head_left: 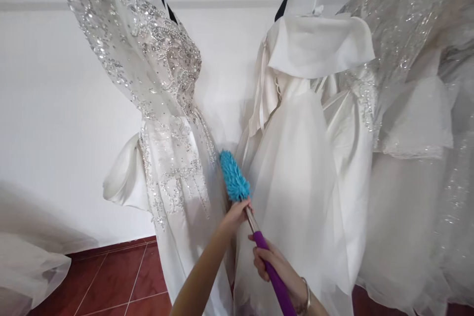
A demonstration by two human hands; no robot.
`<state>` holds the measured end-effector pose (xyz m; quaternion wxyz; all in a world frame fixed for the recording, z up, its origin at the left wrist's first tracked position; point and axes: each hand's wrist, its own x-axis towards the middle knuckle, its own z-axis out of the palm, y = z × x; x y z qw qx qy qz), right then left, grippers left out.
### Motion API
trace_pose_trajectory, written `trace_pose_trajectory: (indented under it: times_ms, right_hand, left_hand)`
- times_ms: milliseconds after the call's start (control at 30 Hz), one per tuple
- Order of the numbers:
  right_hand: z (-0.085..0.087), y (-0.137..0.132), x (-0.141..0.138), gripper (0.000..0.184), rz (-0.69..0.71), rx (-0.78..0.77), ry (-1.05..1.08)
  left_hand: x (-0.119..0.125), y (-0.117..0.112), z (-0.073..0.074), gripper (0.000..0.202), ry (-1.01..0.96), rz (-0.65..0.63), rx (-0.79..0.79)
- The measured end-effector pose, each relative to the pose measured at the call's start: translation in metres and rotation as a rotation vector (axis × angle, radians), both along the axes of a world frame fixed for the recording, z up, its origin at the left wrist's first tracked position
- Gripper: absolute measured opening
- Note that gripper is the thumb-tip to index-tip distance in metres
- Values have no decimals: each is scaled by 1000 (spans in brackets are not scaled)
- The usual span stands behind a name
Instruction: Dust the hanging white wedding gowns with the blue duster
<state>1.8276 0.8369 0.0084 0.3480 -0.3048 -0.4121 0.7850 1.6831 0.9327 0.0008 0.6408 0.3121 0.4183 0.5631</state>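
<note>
Both arms reach up and fwd from the bottom edge of the frame, bare forearms angled toward the gap btwn two hanging dresses. The left hand (237, 215), higher and further out, has its fingers curled shut around the duster (234, 177) right where the fluffy blue head meets the metal shaft (252, 220). The right hand (276, 266), lower and nearer the body, is wrapped tight around the purple handle (282, 297), palm turned in, w/ a bracelet (307, 296) at the wrist. The duster slants up and left, its blue head lying against the skirt of the beaded dress (166, 108), just beside the plain white dress (296, 168) on the right. A third, sequinned dress (414, 108) hangs at far right, crowding the plain one. All three hang before a white wall (55, 108), above a dark red tiled floor (118, 276). More pale fabric (25, 256) billows at lower left, well apart from the hands.
</note>
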Motion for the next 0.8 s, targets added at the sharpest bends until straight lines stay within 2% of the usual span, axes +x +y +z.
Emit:
trace_pose_trajectory:
  times_ms: [100, 167, 233, 300, 367, 433, 533, 700, 800]
  right_hand:
    - [40, 3, 27, 50, 7, 173, -30]
    - [56, 4, 46, 48, 0, 256, -56]
    - [62, 4, 65, 47, -14, 289, -81]
    - [58, 5, 82, 45, -15, 295, -98]
    - [45, 6, 97, 42, -10, 279, -117]
    - [23, 7, 110, 42, 11, 258, -142]
    - [-16, 9, 126, 51, 64, 233, -202]
    - [-82, 7, 146, 62, 178, 120, -304]
    - [-113, 1, 153, 64, 215, 31, -328]
  left_hand:
    - [23, 4, 62, 31, 13, -74, 211]
    - [40, 3, 92, 31, 31, -109, 290]
    - [58, 2, 107, 33, 46, -125, 324]
    - [76, 2, 106, 35, 53, -126, 323]
    - [93, 2, 92, 36, 54, -119, 286]
    - [107, 2, 67, 36, 39, -92, 215]
    - [122, -3, 19, 36, -28, -27, 82]
    - [133, -22, -63, 29, -115, 76, -146]
    - [140, -40, -101, 19, -120, 107, -315]
